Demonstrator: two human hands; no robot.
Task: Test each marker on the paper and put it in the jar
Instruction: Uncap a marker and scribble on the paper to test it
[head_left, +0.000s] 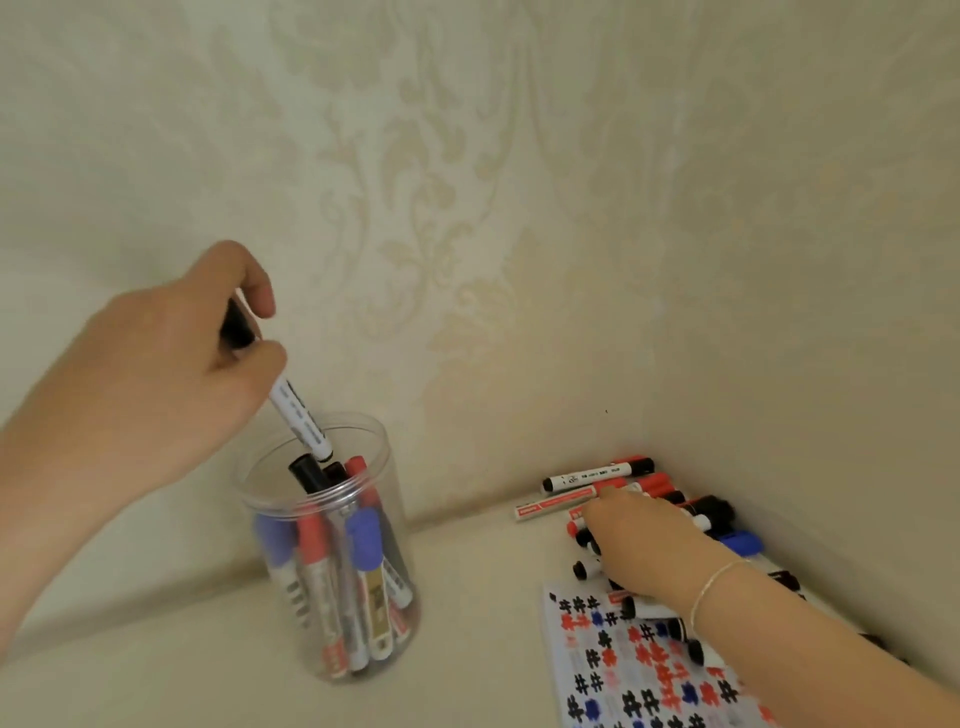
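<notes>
A cream wall (467, 182) with a faint raised floral damask pattern fills the background and meets a second wall at a corner on the right; below it lies a pale, smooth surface (156, 665).

At the left, the left hand (156, 374) holds a marker (296, 410) pinched between thumb and curled fingers, black cap uppermost inside the grip, white barrel tilted down to the right. The barrel carries dark printed lines too small to read. Its lower end sits just at the rim of the jar (332, 545), a clear, round, straight-walled plastic cylinder standing upright with its mouth open. Inside stand markers (358, 566) with red, blue and black caps, some barrels white, some silvery; their labels are blurred. Bare surface lies all around the jar, and a wide open stretch separates it from the things on the right.

To the right, a pile of markers (649, 488) is crowded into the wall corner, lying flat: red, black and blue caps, white and red barrels with print that cannot be read. The right hand (639, 540) rests palm down on this pile, fingers curved over it; I cannot tell whether it grips any marker. A thin bracelet (717, 582) circles that wrist.

Nearer the camera, partly under the forearm, the paper (639, 675) lies flat, covered in rows of small hash-like marks in black, red and blue. Some markers lie on its far edge.
</notes>
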